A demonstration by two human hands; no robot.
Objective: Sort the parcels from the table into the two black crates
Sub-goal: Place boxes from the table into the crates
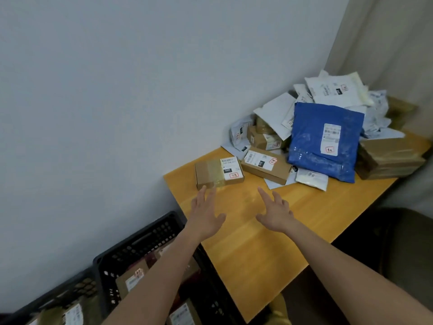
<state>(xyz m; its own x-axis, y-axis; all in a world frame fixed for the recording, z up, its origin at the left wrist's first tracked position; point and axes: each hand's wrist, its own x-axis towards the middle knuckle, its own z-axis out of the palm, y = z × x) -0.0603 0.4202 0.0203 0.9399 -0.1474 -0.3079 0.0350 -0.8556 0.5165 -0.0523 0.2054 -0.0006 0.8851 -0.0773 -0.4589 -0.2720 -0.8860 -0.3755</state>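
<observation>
A small cardboard box (219, 171) with a white label lies near the table's left far corner. My left hand (206, 213) hovers just in front of it, fingers spread, holding nothing. My right hand (275, 213) is also spread and empty, a little to the right over bare tabletop. A longer cardboard box (266, 165) lies beside the small one. Behind it is a heap of parcels topped by a blue mailer bag (325, 140) and white mailer bags (335, 90). Two black crates stand on the floor at lower left, the nearer crate (140, 240) and the left crate (77, 287), both holding boxes.
The yellow wooden table (257, 254) stands against a white wall. Stacked flat brown boxes (389, 158) sit at the table's right end. A grey curtain hangs at the far right. Dark floor lies below the table's right side.
</observation>
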